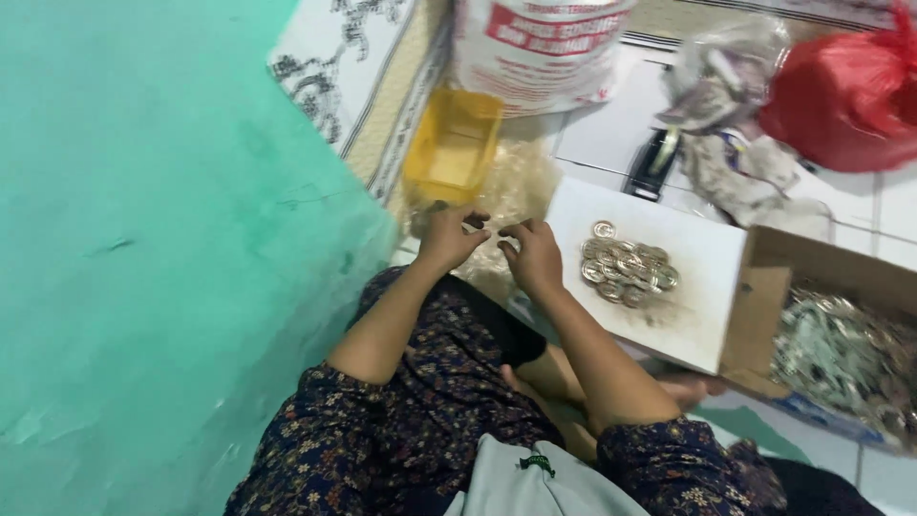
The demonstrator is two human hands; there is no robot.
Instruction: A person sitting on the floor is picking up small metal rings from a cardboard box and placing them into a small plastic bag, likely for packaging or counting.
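- Landmark: white board (697, 277), lying flat beside the seated person's knees.
- Metal rings (626, 266): a cluster of small round silvery pieces lies on the board's near-left area.
- Right hand (533, 256): just left of the board's edge, fingers curled together; whether they pinch anything cannot be told.
- Left hand (449, 234): further left of the board, fingertips bunched, facing the right hand.
- Clear plastic bag (511, 196): under both hands, left of the board.
- Yellow tub (454, 148): beyond the hands.
- Cardboard box (841, 334): touching the board's right side, holding shiny pieces.
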